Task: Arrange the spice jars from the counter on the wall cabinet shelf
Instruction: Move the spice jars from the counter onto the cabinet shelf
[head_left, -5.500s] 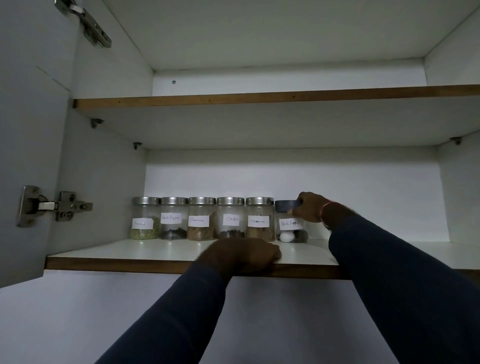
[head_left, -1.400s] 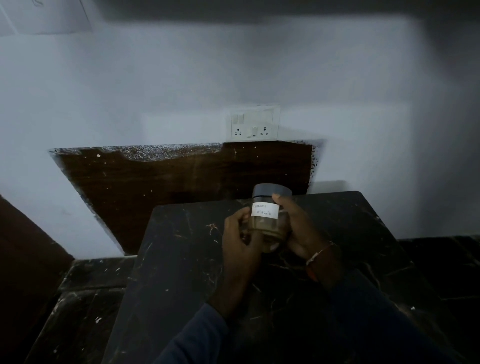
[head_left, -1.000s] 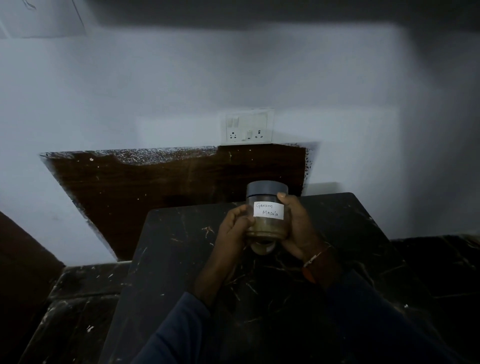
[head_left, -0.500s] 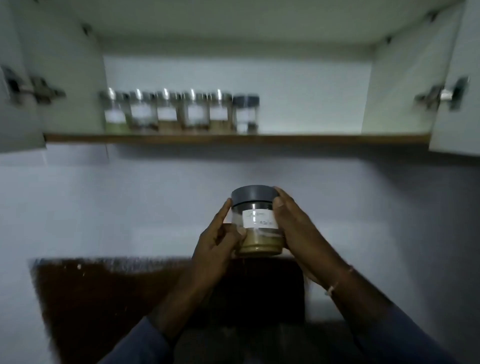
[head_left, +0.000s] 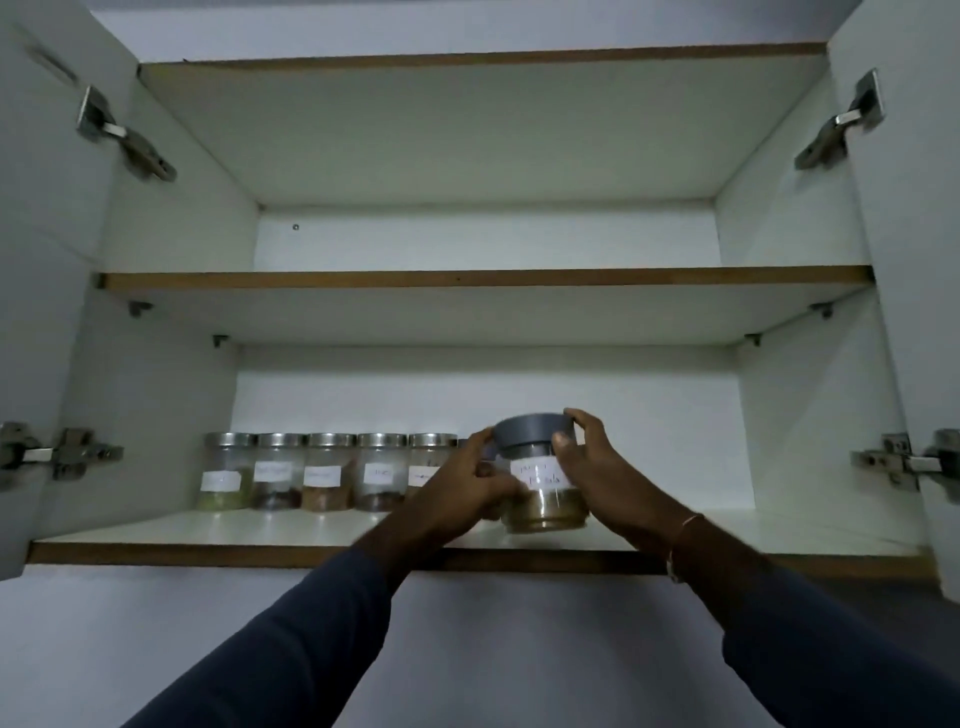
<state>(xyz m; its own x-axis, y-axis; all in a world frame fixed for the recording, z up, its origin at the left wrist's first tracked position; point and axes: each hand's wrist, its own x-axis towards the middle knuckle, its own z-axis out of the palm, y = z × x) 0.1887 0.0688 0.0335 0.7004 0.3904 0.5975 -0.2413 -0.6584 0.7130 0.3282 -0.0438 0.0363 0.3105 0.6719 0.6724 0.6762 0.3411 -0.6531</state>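
A clear spice jar (head_left: 540, 480) with a grey lid, a white label and brown powder is at the lower shelf (head_left: 260, 527) of the open wall cabinet, near its front edge. My left hand (head_left: 462, 491) grips its left side and my right hand (head_left: 597, 467) grips its right side and lid. I cannot tell whether its base touches the shelf. Several labelled jars with silver lids (head_left: 327, 470) stand in a row at the back left of the same shelf. My left hand hides the right end of that row.
The upper shelf (head_left: 483, 278) shows nothing on it from below. Both cabinet doors stand open, with metal hinges at the left (head_left: 62, 457) and right (head_left: 898, 462). The lower shelf is bare to the right of the held jar. White wall lies below the cabinet.
Both hands picked the grey-lidded jar up from the dark counter and raised it to the lower shelf. My view tilted up from the counter to the cabinet.
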